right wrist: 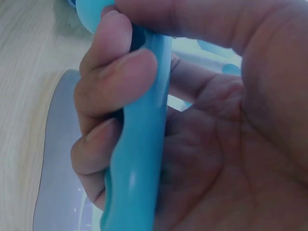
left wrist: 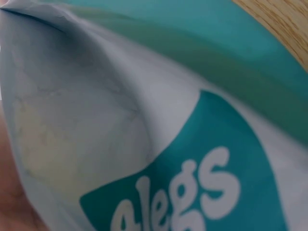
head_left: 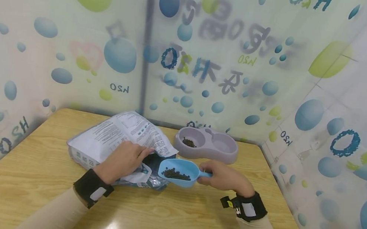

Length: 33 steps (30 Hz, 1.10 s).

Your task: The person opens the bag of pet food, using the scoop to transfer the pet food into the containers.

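Note:
A large white bag (head_left: pixel 103 141) of pet food lies on its side, its mouth facing right. My left hand (head_left: pixel 124 162) grips the bag at the opening's edge; in the left wrist view the bag's white and teal film (left wrist: pixel 236 144) fills most of the picture. With curled fingers my right hand (head_left: pixel 222 176) holds the handle of a light blue scoop (head_left: pixel 183 183), and this grip round the blue handle (right wrist: pixel 137 163) shows up close in the right wrist view. Dark brown pellets (head_left: pixel 174 173) lie in the scoop, which is just outside the bag's mouth.
Behind the scoop stands a mauve double pet bowl (head_left: pixel 199 153), with some brown pellets (head_left: pixel 188 142) in its left basin. The wooden table (head_left: pixel 159 216) is bordered at the back and sides by curtains (head_left: pixel 184 103) printed with bubbles.

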{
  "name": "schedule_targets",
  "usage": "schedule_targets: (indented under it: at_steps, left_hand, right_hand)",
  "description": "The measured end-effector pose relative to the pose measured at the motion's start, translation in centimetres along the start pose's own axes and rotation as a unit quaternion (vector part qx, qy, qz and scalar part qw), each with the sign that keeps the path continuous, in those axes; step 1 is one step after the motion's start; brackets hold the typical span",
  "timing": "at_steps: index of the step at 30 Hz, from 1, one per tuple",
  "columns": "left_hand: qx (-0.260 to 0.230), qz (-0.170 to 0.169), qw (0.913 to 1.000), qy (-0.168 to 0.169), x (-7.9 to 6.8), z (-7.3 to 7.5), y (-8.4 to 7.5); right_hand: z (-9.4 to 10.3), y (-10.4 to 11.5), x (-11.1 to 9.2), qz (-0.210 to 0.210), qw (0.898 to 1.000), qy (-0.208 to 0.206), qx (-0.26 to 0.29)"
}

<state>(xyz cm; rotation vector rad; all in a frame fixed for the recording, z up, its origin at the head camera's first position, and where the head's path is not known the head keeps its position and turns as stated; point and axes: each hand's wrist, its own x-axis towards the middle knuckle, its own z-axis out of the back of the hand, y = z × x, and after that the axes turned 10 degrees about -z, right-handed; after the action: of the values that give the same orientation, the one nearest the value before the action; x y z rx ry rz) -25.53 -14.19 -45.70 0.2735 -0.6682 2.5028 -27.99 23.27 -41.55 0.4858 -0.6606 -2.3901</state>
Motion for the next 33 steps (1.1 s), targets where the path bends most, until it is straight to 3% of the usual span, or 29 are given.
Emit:
schedule_targets:
  at_steps: [17, 33]
  left_hand:
    - [0.0, -0.011, 0.9999, -0.012, 0.0, -0.1, 0.1]
    - [0.001, -0.012, 0.9998, -0.017, -0.1, -0.3, 0.0]
  right_hand:
    - [1.0, -0.1, -0.8, -0.017, 0.999, -0.002, 0.037]
    - [1.2, -0.5, -0.9, -0.04, 0.997, -0.06, 0.026]
